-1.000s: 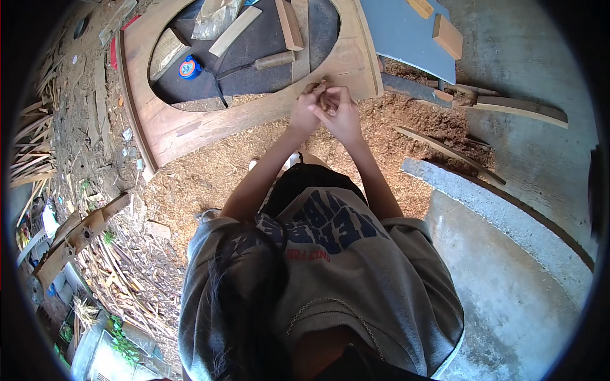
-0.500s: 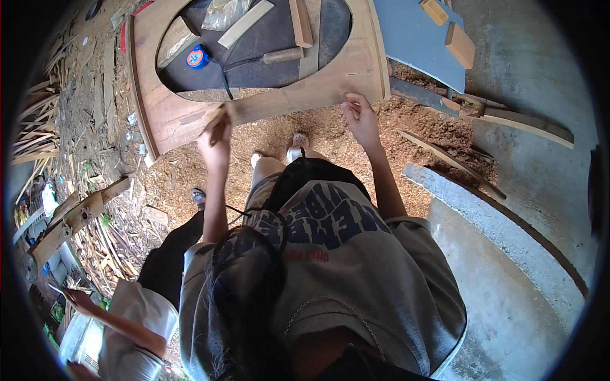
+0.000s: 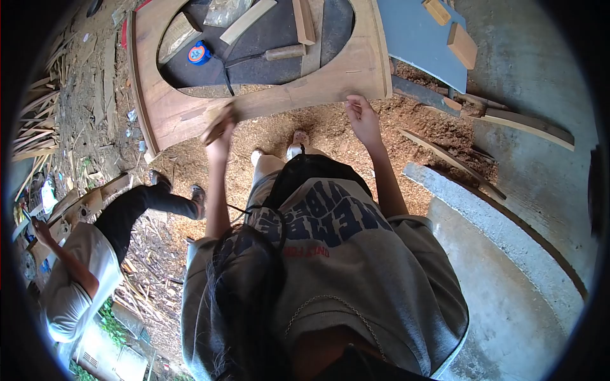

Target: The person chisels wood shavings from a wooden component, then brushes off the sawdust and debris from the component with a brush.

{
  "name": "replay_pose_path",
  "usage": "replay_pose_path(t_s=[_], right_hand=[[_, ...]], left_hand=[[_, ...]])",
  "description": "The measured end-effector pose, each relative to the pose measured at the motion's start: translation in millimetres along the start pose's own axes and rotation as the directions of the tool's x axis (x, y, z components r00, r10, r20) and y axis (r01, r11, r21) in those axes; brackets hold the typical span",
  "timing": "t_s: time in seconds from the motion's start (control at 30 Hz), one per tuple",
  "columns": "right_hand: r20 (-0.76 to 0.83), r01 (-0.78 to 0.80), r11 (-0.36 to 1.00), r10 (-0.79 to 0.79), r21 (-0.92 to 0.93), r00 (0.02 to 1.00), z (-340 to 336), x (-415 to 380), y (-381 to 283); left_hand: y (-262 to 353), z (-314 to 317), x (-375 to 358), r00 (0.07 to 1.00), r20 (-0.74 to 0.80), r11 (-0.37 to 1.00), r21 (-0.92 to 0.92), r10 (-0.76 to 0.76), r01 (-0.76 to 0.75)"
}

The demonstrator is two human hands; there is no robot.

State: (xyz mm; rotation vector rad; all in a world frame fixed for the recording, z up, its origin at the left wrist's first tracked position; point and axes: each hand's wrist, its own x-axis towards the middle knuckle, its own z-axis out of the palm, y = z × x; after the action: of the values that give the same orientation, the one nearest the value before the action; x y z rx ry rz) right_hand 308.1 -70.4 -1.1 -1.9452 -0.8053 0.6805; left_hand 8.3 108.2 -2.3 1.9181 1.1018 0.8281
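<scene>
My left hand [image 3: 218,145] is closed around a small brown block [image 3: 219,122], blurred by motion, at the near edge of a wooden panel [image 3: 286,95]. The panel has a large oval opening and a raised strip along each side. My right hand [image 3: 364,122] holds nothing; its loosely bent fingers are apart, with the fingertips right by the panel's near edge toward its right corner. Inside the oval show a blue tape measure [image 3: 199,53], a wooden-handled tool [image 3: 284,52] and several wood offcuts [image 3: 248,21] on a dark surface.
A blue-grey board [image 3: 416,44] bearing two wood blocks [image 3: 462,46] stands to the right. Sawdust [image 3: 279,130] covers the ground underfoot. A low concrete curb [image 3: 495,216] curves at right. Another person [image 3: 82,267] walks at left among scrap wood, holding a thin object.
My left hand and its block have shifted slightly right. My right hand stays near the panel's edge. The other person has moved left, legs now apart in a stride.
</scene>
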Motion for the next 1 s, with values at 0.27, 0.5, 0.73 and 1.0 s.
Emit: replay_pose_path(t_s=[0.27, 0.5, 0.73, 1.0], right_hand=[[-0.015, 0.016, 1.000, -0.016, 0.023, 1.000, 5, -2, 2], [0.023, 0.021, 0.999, -0.022, 0.046, 0.999, 14, 4, -4], [0.018, 0.025, 0.999, -0.026, 0.043, 1.000, 15, 9, -1], [0.028, 0.034, 0.999, -0.035, 0.039, 0.999, 20, 13, 0]], left_hand=[[17, -21, -4, 0.981, -0.193, 0.994, 0.104, 0.004, 0.017], [3, 6, 2, 0.979, -0.195, 0.998, -0.014, -0.064, 0.063], [-42, -113, -37, 0.893, -0.445, 0.875, 0.457, 0.068, 0.161], [-29, -45, -1, 0.879, -0.359, 0.949, -0.088, -0.314, 0.303]])
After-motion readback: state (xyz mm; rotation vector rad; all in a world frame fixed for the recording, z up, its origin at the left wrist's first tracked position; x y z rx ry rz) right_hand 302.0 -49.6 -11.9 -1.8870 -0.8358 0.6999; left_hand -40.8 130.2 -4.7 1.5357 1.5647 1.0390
